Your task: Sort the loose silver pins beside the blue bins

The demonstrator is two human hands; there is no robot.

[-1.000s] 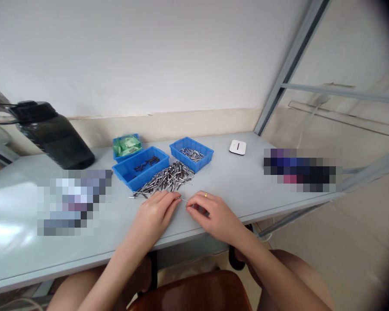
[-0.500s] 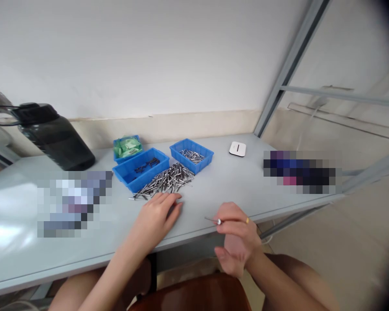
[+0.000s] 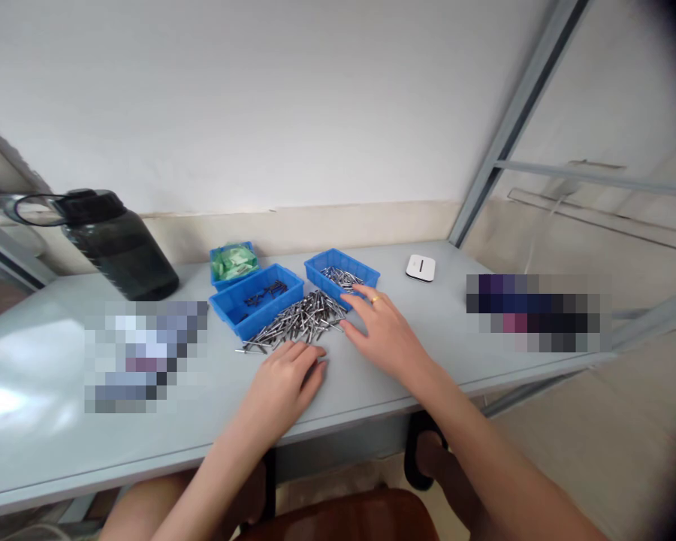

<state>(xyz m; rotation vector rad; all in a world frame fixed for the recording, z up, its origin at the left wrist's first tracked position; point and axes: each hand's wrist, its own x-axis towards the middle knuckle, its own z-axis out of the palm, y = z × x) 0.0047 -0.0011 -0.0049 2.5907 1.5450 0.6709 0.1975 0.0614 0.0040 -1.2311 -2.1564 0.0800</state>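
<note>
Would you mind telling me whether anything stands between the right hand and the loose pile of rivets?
Nothing visible does: the right hand is spread beside the right edge of the rivet pile. The rightmost blue bin stands behind the pile, the left hand in front; neither intervenes.

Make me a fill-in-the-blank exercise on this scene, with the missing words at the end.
1. The right hand wears a gold-coloured ____.
2. In all, ____ (how many) blue bins are in view.
3. Seen by the camera wearer, the dark bottle stands to the ____ of the bins.
4. The heap of metal pins nearest the hands lies ____ (inside or outside) the bins.

Missing words: ring; three; left; outside.
</note>
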